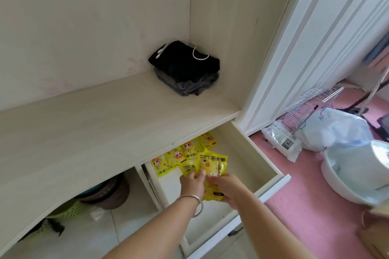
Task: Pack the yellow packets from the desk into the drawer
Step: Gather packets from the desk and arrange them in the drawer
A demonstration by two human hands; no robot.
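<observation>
Yellow packets (212, 164) are already gathered in the open drawer (252, 162), which is pulled out below the pale surface (84, 132). A row of them lies flat along the back of the drawer, partly tucked under the edge of the surface, their printed faces up. Two or three more are in the hands, held low over the drawer's middle and overlapping the ones that lie there.

The left hand (192, 183), with a metal bangle (194, 204) on its wrist, has its fingers curled onto the lower edge of a packet, pinching it. The right hand (226, 187) grips another packet from the right side, fingers bent round it; its fingertips are blurred, so how tightly they close I cannot tell.

As for progress, the job looks close to its end. No yellow packet shows on the surface; the only thing on it is a folded pile of dark clothes (186, 69) in the far corner. The part of the surface nearest the camera on the left is out of view, so a stray packet there cannot be ruled out. What seems left is to lay the held packets down beside the others, let go, and perhaps push the drawer shut.

On the pink floor (305, 206) to the right lie a white plastic bag (336, 130) and a white basin (353, 176).
</observation>
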